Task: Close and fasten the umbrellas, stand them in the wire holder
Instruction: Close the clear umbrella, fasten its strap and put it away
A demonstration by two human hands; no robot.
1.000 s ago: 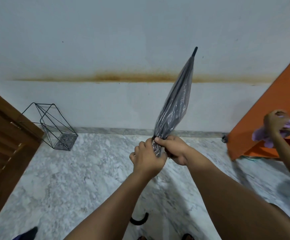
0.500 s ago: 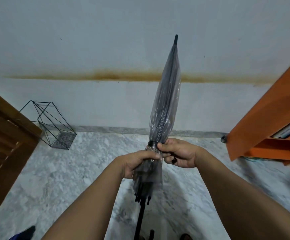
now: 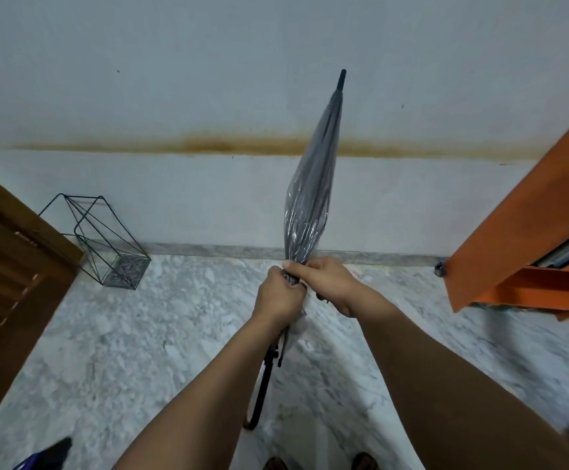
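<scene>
Looking at the clear umbrella (image 3: 312,195), it's folded shut and held tip-up, canopy bunched. Left hand (image 3: 278,298) grips the gathered lower end, right hand (image 3: 327,283) pinches around it just beside, so I'd guess the strap's being fastened (can't see the strap itself). Wire holder (image 3: 101,237) sits on the floor (image 3: 181,334) by the wall, well apart, with nothing in it yet, so the standing part's all still left.

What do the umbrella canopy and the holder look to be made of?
Umbrella canopy: thin clear plastic film, glossy; the wall stain and dark ribs show through it, and it has crinkled highlights. Holder: thin dark wire rods, probably painted metal, matte; the open frame leaves wall and floor visible through it. Its base looks like mesh, but that is unclear.
</scene>
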